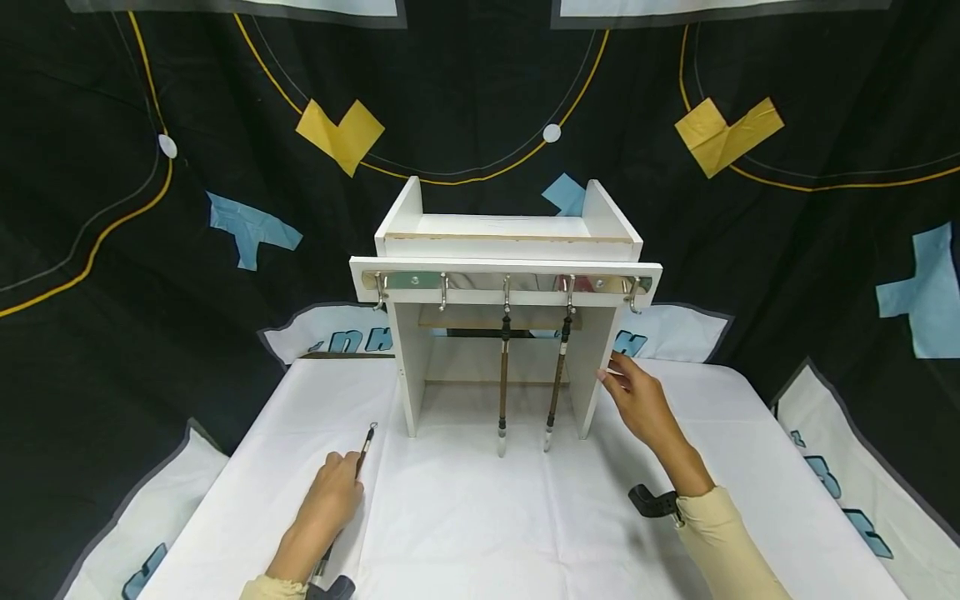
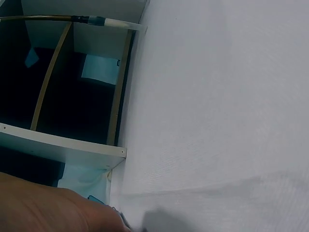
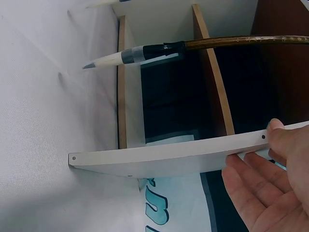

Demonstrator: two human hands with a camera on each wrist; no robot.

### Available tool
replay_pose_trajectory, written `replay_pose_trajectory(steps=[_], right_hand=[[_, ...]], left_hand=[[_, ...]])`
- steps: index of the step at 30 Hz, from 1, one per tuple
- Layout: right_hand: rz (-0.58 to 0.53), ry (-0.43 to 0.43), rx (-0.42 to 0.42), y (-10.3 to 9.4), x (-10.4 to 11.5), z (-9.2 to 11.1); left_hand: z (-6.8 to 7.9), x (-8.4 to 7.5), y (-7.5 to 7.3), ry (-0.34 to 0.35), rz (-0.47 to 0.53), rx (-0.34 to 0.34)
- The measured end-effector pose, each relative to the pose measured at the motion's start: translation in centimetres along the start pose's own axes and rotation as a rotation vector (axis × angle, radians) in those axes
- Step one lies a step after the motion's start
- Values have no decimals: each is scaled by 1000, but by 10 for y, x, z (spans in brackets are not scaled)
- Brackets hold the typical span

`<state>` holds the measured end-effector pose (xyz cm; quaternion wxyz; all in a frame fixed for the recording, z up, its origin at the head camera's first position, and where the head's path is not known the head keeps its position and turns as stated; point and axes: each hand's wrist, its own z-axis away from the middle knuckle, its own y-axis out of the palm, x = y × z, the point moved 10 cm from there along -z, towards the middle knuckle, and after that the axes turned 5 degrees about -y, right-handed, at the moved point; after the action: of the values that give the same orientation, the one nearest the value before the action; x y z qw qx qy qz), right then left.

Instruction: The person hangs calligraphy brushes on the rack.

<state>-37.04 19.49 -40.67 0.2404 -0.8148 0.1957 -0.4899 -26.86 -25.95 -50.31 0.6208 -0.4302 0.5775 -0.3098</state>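
Observation:
My left hand (image 1: 330, 493) holds a calligraphy brush (image 1: 367, 446) over the left of the table, its small hanging loop pointing away from me. In the left wrist view only part of that hand (image 2: 58, 208) shows. A white wooden shelf rack (image 1: 408, 367) stands in the middle. My right hand (image 1: 643, 407) grips the rack's right side panel (image 3: 183, 153), thumb on the front edge and fingers along the outer face. Two calligraphy brushes, one left (image 1: 504, 375) and one right (image 1: 558, 375), hang tips down from hooks on the rack's front rail (image 1: 480, 297).
Free hooks, such as the leftmost hook (image 1: 380, 290) and the rightmost hook (image 1: 633, 296), line the rail. A white cloth (image 1: 465, 525) covers the table. Behind hangs a black curtain (image 1: 480, 92) with taped pieces and printed cords.

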Motion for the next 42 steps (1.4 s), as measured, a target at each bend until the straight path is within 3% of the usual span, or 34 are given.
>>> replay_pose_trajectory(steps=[8,14,22,26,34,42], right_hand=[[4,-4,0,3,-1,0],[8,-12,-1,4,-1,0],[8,-8,8,4,1,-1],[13,-6,12,2,3,-1],[26,4,8,0,1,-2],[24,3,8,0,1,-1]], left_hand=[[1,7,1,-69,26,5],[4,10,-2,-74,46,18],[17,0,-25,-37,131,-2],[28,-13,-44,-11,154,-48],[51,-57,-87,72,240,-157],[72,-97,-117,167,344,-246]])
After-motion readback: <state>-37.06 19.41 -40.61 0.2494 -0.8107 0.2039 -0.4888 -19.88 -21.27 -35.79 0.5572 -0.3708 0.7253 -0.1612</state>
